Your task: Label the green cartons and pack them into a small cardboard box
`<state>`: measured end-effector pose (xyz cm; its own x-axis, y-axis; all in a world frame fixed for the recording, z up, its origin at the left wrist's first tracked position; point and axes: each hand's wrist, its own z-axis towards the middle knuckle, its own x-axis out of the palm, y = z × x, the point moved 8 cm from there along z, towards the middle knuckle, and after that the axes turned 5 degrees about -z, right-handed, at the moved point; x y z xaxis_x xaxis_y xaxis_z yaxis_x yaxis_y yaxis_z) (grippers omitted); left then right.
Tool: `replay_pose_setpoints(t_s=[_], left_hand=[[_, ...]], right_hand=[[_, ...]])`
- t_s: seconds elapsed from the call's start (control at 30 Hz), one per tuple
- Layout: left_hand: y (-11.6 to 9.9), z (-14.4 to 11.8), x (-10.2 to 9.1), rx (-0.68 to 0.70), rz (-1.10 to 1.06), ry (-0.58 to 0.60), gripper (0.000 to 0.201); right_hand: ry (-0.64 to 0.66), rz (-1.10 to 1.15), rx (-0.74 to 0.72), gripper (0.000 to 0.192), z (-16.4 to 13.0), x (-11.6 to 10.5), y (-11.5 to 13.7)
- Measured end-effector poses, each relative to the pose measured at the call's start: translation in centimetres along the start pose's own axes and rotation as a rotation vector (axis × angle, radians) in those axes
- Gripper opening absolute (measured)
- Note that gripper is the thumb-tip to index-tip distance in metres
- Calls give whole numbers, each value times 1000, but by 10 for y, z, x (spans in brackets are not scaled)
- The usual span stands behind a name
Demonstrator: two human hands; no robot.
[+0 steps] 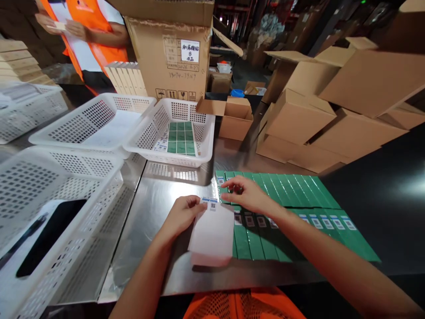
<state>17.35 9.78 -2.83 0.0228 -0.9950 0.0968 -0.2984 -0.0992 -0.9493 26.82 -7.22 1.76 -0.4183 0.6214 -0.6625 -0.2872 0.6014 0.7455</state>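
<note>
My left hand (pixel 181 217) has a pinch grip on the top left corner of a white sheet (pixel 212 235), apparently a label backing with one barcode sticker (pixel 210 201) left at its top edge. The sheet lies on the steel table (pixel 159 199), just left of the green boxes (pixel 282 208) and overlapping the nearest ones. I'd judge it very light, floppy and slick: hold it by an edge or corner, and it will bend if lifted flat.

My right hand (pixel 249 195) rests fingers-down on the left end of the green row. Its fingers are loosely spread and I see nothing held, though I can't tell if a sticker is under the fingertips. The boxes look thin, light and stiff; they lie edge to edge in two rows, and the near row carries labels. Best taken by the long sides.

Containers:
- mesh basket (pixel 172 133) behind the work: green boxes flat on the bottom, plus a few labels
- left mesh basket (pixel 96 124): looks to hold white sheets
- near tray (pixel 49 221): dark flat item, unclear
- big carton (pixel 172 48): contents hidden

A co-worker's orange vest (pixel 96 40) shows at top left.
</note>
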Motion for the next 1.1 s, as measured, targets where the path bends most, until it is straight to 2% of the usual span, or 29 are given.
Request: replay_pose_setpoints(t_s=[0.1,0.2,0.27,0.33,0.4,0.47,0.57,0.63,0.73,0.9,1.1], left_hand=[[2,1,1,-7,-5,10,37],[4,3,2,-9,-7,22,39],[4,3,2,-7,7,16,39],[5,2,2,-11,24,18,38],[5,2,3,-15,44,27,38],[6,1,4,-18,59,38,37],[7,2,5,-16,73,44,37],[8,2,4,-18,75,45,36],[9,2,4,-20,71,53,36],[7,0,6,-29,69,63,36],[4,1,6,-6,56,45,37]], right_hand=[[48,53,-221,15,-21,22,30],[2,146,-316,15,-25,15,46],[-57,290,-246,18,-18,-4,39],[-138,413,-134,24,-6,-29,23],[-178,441,-55,33,5,-49,4],[-105,394,49,38,16,-54,-18],[63,308,223,45,22,-46,-51],[83,268,284,53,23,-44,-64],[66,215,329,52,22,-42,-71],[45,84,378,42,24,-41,-68],[-115,-207,358,56,26,-59,-56]])
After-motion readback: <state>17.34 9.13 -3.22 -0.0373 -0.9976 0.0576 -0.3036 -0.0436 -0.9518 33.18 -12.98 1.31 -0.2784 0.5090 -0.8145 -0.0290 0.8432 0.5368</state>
